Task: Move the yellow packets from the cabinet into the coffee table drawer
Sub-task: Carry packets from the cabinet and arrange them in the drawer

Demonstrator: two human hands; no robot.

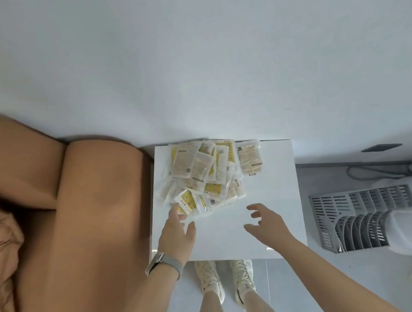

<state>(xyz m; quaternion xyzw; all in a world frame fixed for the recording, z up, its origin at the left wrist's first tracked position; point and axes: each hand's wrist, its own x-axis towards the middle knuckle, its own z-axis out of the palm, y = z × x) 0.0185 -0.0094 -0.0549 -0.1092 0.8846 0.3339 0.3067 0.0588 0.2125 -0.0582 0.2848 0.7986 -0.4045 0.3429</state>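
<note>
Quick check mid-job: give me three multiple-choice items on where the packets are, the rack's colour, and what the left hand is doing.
1. The yellow packets lie:
A. on the white cabinet top
B. on the sofa
C. on the floor

2. The slotted rack right of the cabinet is:
A. red
B. grey
C. yellow

3. The left hand is:
A. clenched on the rack
B. open, fingertips at the pile's near edge
C. out of view

Answers: 1 A, the pile sits on the white top. 2 B, its plastic is grey. 3 B, fingers are extended toward the nearest packet.
</note>
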